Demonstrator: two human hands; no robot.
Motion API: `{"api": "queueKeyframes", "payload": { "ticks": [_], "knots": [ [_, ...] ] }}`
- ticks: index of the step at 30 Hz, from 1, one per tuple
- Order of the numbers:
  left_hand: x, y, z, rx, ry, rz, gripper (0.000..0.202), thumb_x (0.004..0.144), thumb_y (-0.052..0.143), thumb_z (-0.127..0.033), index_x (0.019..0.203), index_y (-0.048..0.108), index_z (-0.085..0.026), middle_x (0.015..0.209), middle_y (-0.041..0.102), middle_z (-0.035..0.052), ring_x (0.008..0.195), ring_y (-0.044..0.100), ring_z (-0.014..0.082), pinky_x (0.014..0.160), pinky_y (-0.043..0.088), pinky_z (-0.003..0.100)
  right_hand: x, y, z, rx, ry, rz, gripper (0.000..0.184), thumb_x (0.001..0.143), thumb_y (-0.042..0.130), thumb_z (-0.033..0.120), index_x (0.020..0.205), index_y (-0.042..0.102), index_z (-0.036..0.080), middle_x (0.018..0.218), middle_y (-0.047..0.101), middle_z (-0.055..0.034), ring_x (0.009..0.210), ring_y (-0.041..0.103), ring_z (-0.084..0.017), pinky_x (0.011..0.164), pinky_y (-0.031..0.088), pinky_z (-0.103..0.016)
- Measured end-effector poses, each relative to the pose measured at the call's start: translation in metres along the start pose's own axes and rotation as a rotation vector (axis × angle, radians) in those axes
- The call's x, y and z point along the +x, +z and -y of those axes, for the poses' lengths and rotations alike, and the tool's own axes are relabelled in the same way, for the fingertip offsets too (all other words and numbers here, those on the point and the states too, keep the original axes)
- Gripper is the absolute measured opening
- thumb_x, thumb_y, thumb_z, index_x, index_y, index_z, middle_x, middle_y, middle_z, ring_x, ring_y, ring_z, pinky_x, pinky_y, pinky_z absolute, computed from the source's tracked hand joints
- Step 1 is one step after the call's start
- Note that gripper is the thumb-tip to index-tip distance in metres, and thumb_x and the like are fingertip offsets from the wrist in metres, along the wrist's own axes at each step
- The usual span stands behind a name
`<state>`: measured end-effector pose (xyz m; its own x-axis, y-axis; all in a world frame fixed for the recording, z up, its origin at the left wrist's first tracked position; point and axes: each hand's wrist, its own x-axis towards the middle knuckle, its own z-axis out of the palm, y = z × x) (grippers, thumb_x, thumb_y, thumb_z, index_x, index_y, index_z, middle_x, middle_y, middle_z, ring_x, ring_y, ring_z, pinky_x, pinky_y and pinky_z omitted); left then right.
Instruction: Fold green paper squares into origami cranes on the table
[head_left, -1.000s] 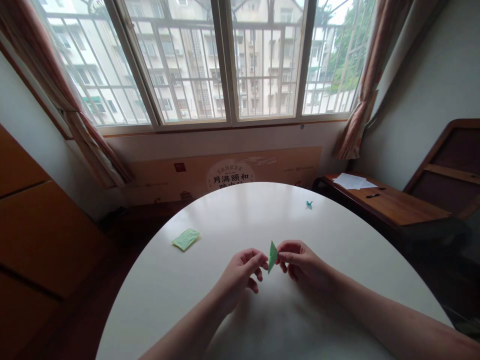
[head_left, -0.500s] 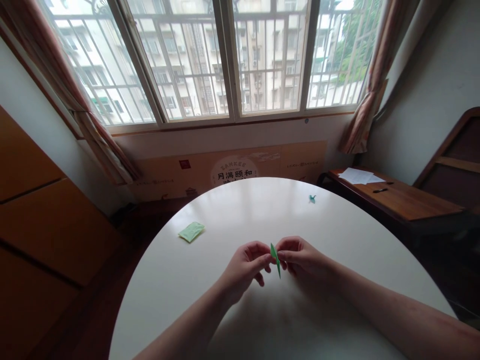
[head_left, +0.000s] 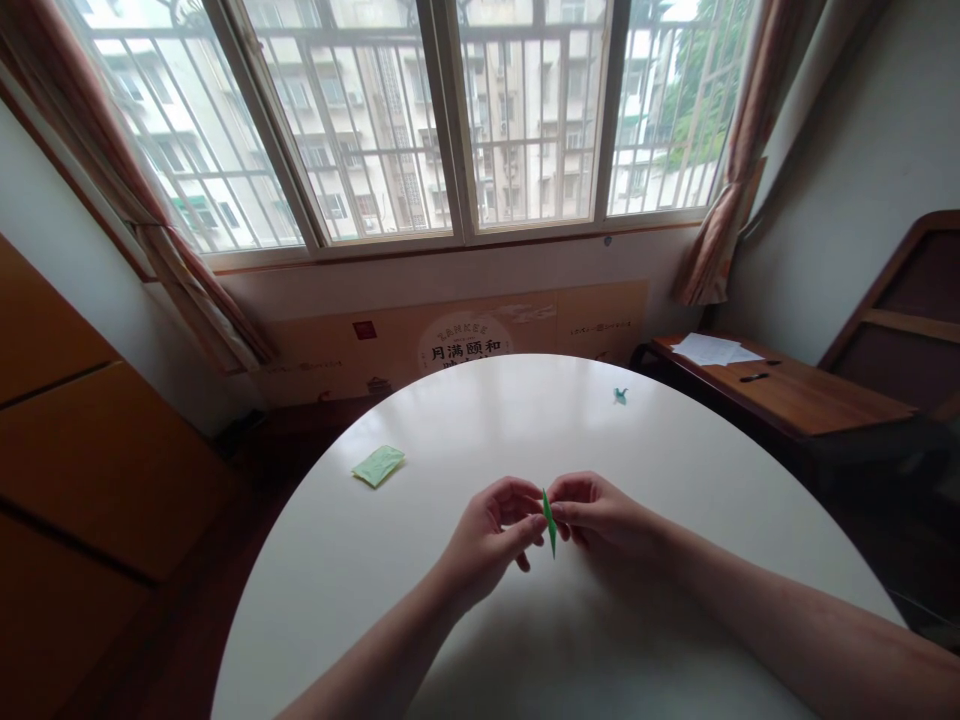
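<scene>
A small piece of folded green paper (head_left: 550, 524) is held upright, seen nearly edge-on, above the table. My left hand (head_left: 501, 530) pinches it from the left, thumb against its face. From the other side my right hand (head_left: 592, 508) grips it between thumb and fingers. The fingertips behind the paper are partly hidden. Farther left lies a flat pale green packet (head_left: 379, 466), apart from both hands. A tiny blue-green folded paper bird (head_left: 620, 396) stands near the table's far right edge.
The round white table (head_left: 330, 600) spreads beneath my hands. To the right, a low wooden table (head_left: 832, 395) carries white sheets (head_left: 716, 349) and a dark pen (head_left: 752, 378). A printed cardboard panel (head_left: 390, 335) stands under the barred window, and a wooden cabinet (head_left: 82, 440) is at left.
The green paper has turned slightly and now shows a narrower edge, with both hands still on it. The whole view has shifted a little.
</scene>
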<state>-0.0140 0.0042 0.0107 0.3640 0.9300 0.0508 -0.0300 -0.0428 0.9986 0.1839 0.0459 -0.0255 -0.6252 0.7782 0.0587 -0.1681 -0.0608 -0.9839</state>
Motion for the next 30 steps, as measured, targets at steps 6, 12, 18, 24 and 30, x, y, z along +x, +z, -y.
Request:
{"api": "queueKeyframes", "payload": {
  "ticks": [6,12,18,24,30],
  "knots": [
    [0.0002,0.0001,0.0017,0.084,0.017,-0.011,0.03,0.082,0.074,-0.039,0.094,0.061,-0.015,0.077,0.067,0.0056,0.066,0.062,0.0167,0.046,0.048,0.021,-0.0001,-0.0019,-0.0005,0.017,0.01,0.022,0.028,0.078,0.082,0.041,0.086,0.074,0.015,0.067,0.064,0.0004,0.058,0.054,-0.011,0.052,0.038,-0.021],
    [-0.001,-0.0012,0.0025,0.126,0.053,-0.011,0.029,0.087,0.069,-0.042,0.095,0.062,-0.015,0.075,0.067,0.0056,0.065,0.062,0.0162,0.047,0.048,0.021,-0.0004,-0.0014,0.0009,0.024,0.013,0.024,0.027,0.08,0.08,0.04,0.088,0.074,0.015,0.069,0.064,-0.0004,0.058,0.055,-0.011,0.05,0.036,-0.02],
    [-0.0005,-0.0036,0.0062,0.105,0.052,0.035,0.031,0.085,0.071,-0.042,0.096,0.061,-0.014,0.08,0.069,0.0069,0.067,0.064,0.0159,0.047,0.049,0.02,0.0003,-0.0039,-0.0023,0.036,0.013,0.037,0.025,0.081,0.08,0.038,0.087,0.073,0.014,0.068,0.064,0.0,0.059,0.056,-0.01,0.051,0.037,-0.019],
    [0.0016,-0.0028,0.006,0.006,0.003,0.041,0.037,0.08,0.076,-0.042,0.096,0.061,-0.013,0.074,0.068,0.0049,0.066,0.064,0.0163,0.046,0.049,0.02,0.0014,-0.0063,-0.0034,0.025,0.029,0.074,0.025,0.081,0.08,0.037,0.087,0.073,0.014,0.071,0.067,-0.0008,0.06,0.058,-0.01,0.052,0.039,-0.019],
    [0.0012,-0.0016,0.0038,-0.002,-0.014,0.042,0.034,0.082,0.074,-0.041,0.098,0.061,-0.013,0.072,0.067,0.0043,0.066,0.064,0.0164,0.046,0.049,0.02,0.0016,-0.0076,-0.002,0.005,0.037,0.091,0.025,0.082,0.08,0.037,0.087,0.073,0.014,0.07,0.068,-0.0012,0.06,0.059,-0.01,0.052,0.04,-0.019]
  ]
}}
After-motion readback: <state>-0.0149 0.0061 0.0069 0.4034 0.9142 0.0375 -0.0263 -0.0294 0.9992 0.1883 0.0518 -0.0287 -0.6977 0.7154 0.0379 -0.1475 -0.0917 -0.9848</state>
